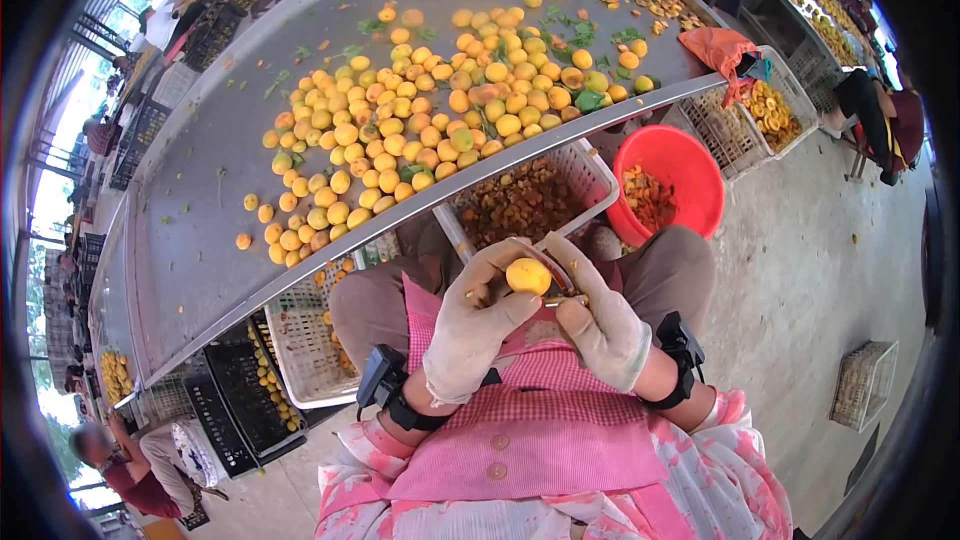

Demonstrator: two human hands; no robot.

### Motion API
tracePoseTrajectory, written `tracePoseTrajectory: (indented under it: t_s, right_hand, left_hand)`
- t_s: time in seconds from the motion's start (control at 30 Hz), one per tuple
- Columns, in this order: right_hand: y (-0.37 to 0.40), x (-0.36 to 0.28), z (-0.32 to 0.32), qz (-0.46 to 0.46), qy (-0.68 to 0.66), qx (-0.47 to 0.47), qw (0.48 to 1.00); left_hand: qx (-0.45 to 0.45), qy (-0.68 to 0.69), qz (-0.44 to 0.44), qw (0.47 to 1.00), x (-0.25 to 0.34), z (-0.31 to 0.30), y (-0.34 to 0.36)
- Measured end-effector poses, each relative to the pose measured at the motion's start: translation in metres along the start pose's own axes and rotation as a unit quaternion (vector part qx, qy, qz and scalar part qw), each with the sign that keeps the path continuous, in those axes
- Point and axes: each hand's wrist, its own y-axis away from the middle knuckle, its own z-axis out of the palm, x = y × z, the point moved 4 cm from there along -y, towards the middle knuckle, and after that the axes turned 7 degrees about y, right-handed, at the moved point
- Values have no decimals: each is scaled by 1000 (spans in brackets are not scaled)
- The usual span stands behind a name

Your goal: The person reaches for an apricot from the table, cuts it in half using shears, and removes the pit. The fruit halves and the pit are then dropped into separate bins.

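In my gloved left hand (478, 312) is a yellow apricot (528, 277), gripped between thumb and fingers above my lap. My gloved right hand (603, 325) is closed around a small knife (568, 300), partly hidden by the fingers, its thin blade right beside the fruit. Just beyond my hands, between my knees, a white crate (603, 172) holds a heap of brown pits (520, 202). To its right, a red bucket (700, 175) contains orange apricot pieces (648, 198).
A sloping metal table (200, 230) carries a large pile of apricots (400, 140) and scattered leaves. White crates (310, 355) and a black crate (245, 385) stand left under its edge. An orange bag (718, 48) hangs at the right corner. Other people sit at both sides.
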Motion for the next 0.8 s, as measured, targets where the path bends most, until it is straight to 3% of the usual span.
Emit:
tracePoseTrajectory:
  t_s: [0.17, 0.6, 0.7, 0.77, 0.8]
  right_hand:
    - [1, -4, 5, -35, 39, 25, 998]
    - [6, -10, 2, 46, 110, -36, 992]
    - [4, -6, 8, 28, 111, -7, 993]
    - [4, -7, 10, 9, 119, 19, 993]
    - [4, -8, 10, 6, 132, 28, 991]
  left_hand:
    - [5, 61, -50, 997, -5, -4, 2]
    - [14, -3, -84, 996, 2, 2, 5]
    - [14, 63, -53, 996, -5, 5, 6]
    - [26, 194, -98, 976, -7, 16, 8]
    - [26, 194, -96, 976, -7, 17, 8]
